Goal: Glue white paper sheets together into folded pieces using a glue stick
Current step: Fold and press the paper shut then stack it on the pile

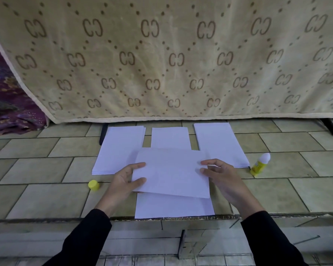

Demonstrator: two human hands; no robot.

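A white folded sheet (171, 171) is held just above the tiled surface, slightly tilted. My left hand (126, 178) pinches its left edge, thumb on top and fingers beneath. My right hand (218, 174) pinches its right edge the same way. Under it lies another white sheet (174, 206) flat at the front edge. Three white paper stacks lie behind: left stack (119, 148), middle stack (170, 137), right stack (219, 144). The open yellow glue stick (260, 164) stands at the right. Its yellow cap (94, 185) lies at the left.
A beige patterned cloth (161, 60) hangs along the back. Purple fabric (10, 104) is bunched at the far left. The tiled surface (46, 196) ends in a front edge near my sleeves. A black leg (332, 128) shows at the back right.
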